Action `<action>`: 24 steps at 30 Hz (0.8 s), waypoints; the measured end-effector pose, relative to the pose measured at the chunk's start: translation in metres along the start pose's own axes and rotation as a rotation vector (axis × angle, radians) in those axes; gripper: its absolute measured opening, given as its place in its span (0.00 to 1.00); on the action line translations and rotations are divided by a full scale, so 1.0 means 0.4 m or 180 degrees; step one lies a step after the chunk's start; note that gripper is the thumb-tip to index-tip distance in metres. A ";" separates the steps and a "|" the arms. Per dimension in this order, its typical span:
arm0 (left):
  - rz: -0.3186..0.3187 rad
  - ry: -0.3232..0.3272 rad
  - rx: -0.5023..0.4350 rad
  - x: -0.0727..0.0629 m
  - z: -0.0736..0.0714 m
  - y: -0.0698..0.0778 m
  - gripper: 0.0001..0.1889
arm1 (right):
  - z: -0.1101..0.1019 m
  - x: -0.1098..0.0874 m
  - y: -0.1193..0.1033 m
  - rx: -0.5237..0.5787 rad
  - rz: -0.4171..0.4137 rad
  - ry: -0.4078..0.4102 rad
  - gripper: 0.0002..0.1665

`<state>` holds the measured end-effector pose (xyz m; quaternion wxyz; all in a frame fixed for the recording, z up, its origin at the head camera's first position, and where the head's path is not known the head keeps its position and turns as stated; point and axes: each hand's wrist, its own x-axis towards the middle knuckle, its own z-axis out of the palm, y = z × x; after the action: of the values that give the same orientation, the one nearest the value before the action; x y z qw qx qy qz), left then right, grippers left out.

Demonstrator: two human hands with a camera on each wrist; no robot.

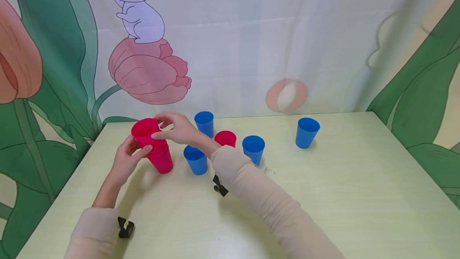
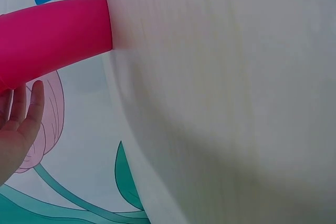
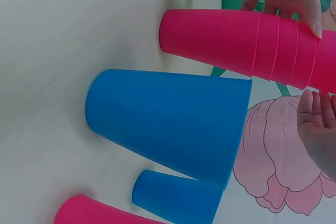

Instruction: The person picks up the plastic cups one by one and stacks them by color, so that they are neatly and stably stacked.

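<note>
A stack of nested pinkish-red cups stands upright at the left of the table, its base on the tabletop. My left hand grips the stack's upper part from the left, thumb on the near side. At the top, my right hand holds the uppermost red cup from the right, thumb against its near side and fingers behind. Several rims show along the stack in the right wrist view. The left wrist view shows the stack's lower part with left fingers against it.
Right of the stack stand a near blue cup, a rear blue cup, a single red cup and another blue cup. One blue cup stands farther right. A printed curtain hangs behind the table.
</note>
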<state>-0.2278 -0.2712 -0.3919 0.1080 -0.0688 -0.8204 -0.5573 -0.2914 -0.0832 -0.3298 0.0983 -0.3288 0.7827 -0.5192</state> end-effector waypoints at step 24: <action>-0.0083 -0.0181 0.0250 -0.004 -0.008 0.033 0.31 | 0.018 -0.019 0.020 -0.0516 0.0232 0.0051 0.33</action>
<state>-0.2230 -0.2693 -0.3795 0.0800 -0.0696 -0.8452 -0.5239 -0.2853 -0.0818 -0.3414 0.0840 -0.3029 0.8344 -0.4528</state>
